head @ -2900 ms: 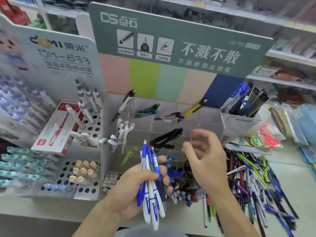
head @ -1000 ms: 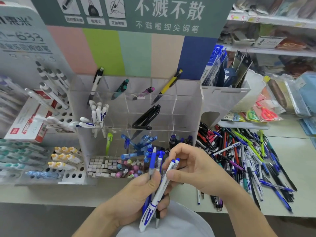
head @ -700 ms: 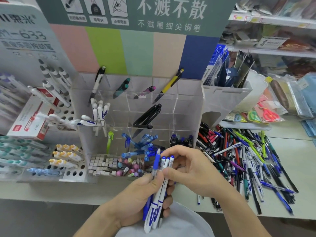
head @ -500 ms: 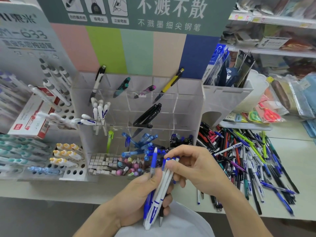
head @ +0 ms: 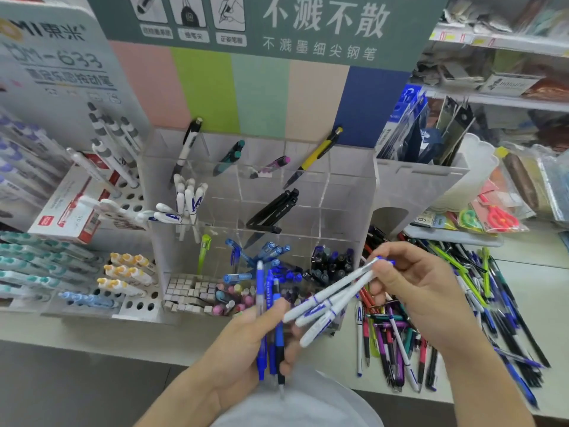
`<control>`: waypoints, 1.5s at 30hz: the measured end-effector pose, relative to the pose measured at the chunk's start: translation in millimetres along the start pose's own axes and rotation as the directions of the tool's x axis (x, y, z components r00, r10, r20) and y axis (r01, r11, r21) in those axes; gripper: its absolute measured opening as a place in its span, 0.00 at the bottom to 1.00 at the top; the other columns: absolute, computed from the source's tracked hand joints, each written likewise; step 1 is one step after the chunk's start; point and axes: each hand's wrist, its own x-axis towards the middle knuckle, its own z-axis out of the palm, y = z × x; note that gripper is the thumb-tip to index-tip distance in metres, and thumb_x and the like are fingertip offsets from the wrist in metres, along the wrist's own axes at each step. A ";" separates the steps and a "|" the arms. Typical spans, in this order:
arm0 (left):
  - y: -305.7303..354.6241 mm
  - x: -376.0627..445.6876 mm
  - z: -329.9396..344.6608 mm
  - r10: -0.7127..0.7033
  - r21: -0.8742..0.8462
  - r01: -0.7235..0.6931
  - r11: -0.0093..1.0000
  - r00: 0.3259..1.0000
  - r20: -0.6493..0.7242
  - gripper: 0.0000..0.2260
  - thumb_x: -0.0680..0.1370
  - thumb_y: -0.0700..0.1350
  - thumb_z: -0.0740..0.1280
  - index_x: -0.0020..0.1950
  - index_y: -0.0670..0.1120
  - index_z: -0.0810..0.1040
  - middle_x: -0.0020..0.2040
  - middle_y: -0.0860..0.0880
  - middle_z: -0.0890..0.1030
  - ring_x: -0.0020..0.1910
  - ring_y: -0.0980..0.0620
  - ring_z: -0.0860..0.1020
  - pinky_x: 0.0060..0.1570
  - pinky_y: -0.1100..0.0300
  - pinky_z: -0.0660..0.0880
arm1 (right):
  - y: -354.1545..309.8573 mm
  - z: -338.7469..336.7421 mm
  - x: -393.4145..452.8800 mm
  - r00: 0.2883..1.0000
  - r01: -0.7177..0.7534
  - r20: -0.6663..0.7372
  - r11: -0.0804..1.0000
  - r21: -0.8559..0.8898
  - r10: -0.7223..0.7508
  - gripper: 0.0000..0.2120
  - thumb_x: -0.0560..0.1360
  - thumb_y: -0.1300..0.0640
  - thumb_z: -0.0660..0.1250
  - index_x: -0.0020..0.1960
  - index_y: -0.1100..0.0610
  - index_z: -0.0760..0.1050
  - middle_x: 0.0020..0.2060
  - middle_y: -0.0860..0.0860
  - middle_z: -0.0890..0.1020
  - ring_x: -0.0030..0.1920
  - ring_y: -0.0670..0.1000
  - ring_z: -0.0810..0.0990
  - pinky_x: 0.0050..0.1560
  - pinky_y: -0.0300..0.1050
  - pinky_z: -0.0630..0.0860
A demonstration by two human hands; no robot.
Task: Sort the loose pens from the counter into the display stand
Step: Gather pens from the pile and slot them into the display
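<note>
Pinching three white blue-marked plastic pens (head: pixel 334 298) by their caps, the right hand (head: pixel 421 291) fans them near the clear acrylic display stand (head: pixel 345 192) — the left hand (head: pixel 246 343) grips upright blue pens (head: pixel 271 318).

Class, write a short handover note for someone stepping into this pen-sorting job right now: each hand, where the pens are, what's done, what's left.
Left hand grips a few blue pens, upright.
Right hand pinches three white pens by their top ends, fanned out.
Display stand: several compartments already hold pens, including matching white ones on its left side.
Left: slot both handfuls, then the loose pile on the counter at right.
</note>
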 end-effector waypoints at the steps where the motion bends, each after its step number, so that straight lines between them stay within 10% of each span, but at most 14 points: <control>1: 1.3 1.2 0.3 0.026 -0.074 -0.028 0.997 0.999 -0.031 0.13 0.79 0.50 0.65 0.49 0.39 0.74 0.36 0.43 0.74 0.27 0.50 0.68 0.25 0.59 0.66 | -1.2 -2.4 1.0 1.000 0.008 -0.027 1.000 0.017 -0.007 0.11 0.70 0.53 0.75 0.47 0.59 0.82 0.35 0.60 0.82 0.32 0.54 0.81 0.35 0.42 0.81; 6: 6.6 5.6 -3.0 0.264 -0.071 -0.274 0.959 0.956 -0.127 0.21 0.72 0.61 0.73 0.37 0.43 0.77 0.36 0.43 0.64 0.18 0.55 0.56 0.20 0.66 0.53 | 3.4 17.0 5.2 0.984 0.042 -0.178 0.989 0.143 -0.016 0.12 0.72 0.56 0.71 0.50 0.64 0.78 0.38 0.60 0.85 0.35 0.56 0.85 0.39 0.41 0.83; 11: 13.1 6.6 12.8 0.460 -0.021 -0.473 0.881 0.865 -0.201 0.46 0.51 0.63 0.84 0.61 0.40 0.77 0.50 0.38 0.85 0.14 0.57 0.58 0.17 0.70 0.57 | 8.5 66.5 -5.3 0.968 -0.010 -0.231 0.931 0.365 0.101 0.09 0.72 0.64 0.70 0.50 0.67 0.76 0.38 0.63 0.85 0.41 0.61 0.88 0.38 0.40 0.83; 14: 23.0 9.8 19.2 0.497 -0.044 -0.524 0.851 0.828 -0.261 0.33 0.62 0.61 0.81 0.58 0.41 0.83 0.23 0.44 0.69 0.17 0.56 0.56 0.18 0.68 0.56 | 18.7 93.0 -14.4 0.972 -0.112 -0.143 0.902 0.417 0.187 0.06 0.73 0.72 0.70 0.47 0.72 0.74 0.38 0.67 0.84 0.40 0.64 0.87 0.37 0.43 0.83; 17: 35.3 9.4 19.3 0.474 -0.081 -0.521 0.850 0.822 -0.316 0.15 0.74 0.52 0.68 0.49 0.42 0.87 0.21 0.48 0.61 0.18 0.56 0.56 0.18 0.66 0.58 | 22.5 103.7 -16.9 0.967 -0.241 0.018 0.888 0.392 0.254 0.14 0.67 0.72 0.76 0.45 0.70 0.72 0.39 0.70 0.83 0.38 0.63 0.87 0.34 0.46 0.83; 23: 45.8 4.2 6.1 0.518 0.054 -0.525 0.849 0.810 -0.274 0.15 0.77 0.48 0.66 0.56 0.38 0.79 0.21 0.47 0.69 0.16 0.54 0.58 0.21 0.64 0.57 | 12.3 95.8 -7.6 0.921 -0.314 0.286 0.938 0.146 0.264 0.12 0.70 0.69 0.77 0.45 0.68 0.74 0.42 0.62 0.85 0.42 0.59 0.87 0.39 0.54 0.85; 27: 53.7 -3.9 -8.7 0.399 0.309 -0.351 0.884 0.910 -0.107 0.11 0.79 0.47 0.65 0.49 0.40 0.81 0.20 0.49 0.69 0.17 0.55 0.58 0.21 0.65 0.56 | -1.2 90.9 9.2 0.965 -0.040 0.236 0.955 -0.293 0.113 0.04 0.77 0.58 0.73 0.51 0.57 0.82 0.44 0.51 0.87 0.44 0.48 0.84 0.47 0.45 0.80; 35: 59.5 -17.3 -43.9 0.170 0.466 -0.282 0.838 0.948 0.269 0.20 0.79 0.54 0.70 0.45 0.34 0.77 0.26 0.36 0.67 0.17 0.54 0.60 0.21 0.64 0.59 | -17.5 106.7 39.4 0.887 -0.147 0.400 0.963 -0.226 0.230 0.19 0.77 0.57 0.73 0.63 0.52 0.70 0.46 0.54 0.81 0.34 0.53 0.80 0.31 0.42 0.73; 40: 59.9 -22.8 -50.6 0.028 0.447 -0.211 0.869 0.924 0.382 0.24 0.78 0.52 0.71 0.53 0.30 0.75 0.29 0.34 0.68 0.18 0.55 0.58 0.20 0.66 0.59 | -24.5 107.1 39.5 0.732 -0.064 0.604 0.914 -0.400 0.316 0.10 0.81 0.51 0.70 0.58 0.55 0.78 0.41 0.64 0.83 0.36 0.59 0.78 0.35 0.46 0.75; 45: 60.8 -23.6 -50.0 0.026 0.446 -0.199 0.872 0.931 0.364 0.19 0.79 0.55 0.69 0.46 0.37 0.79 0.24 0.47 0.70 0.17 0.56 0.61 0.20 0.65 0.58 | -23.6 113.6 38.2 0.772 -0.031 0.558 0.895 -0.444 0.303 0.08 0.80 0.54 0.72 0.52 0.59 0.79 0.39 0.64 0.84 0.34 0.59 0.79 0.37 0.51 0.78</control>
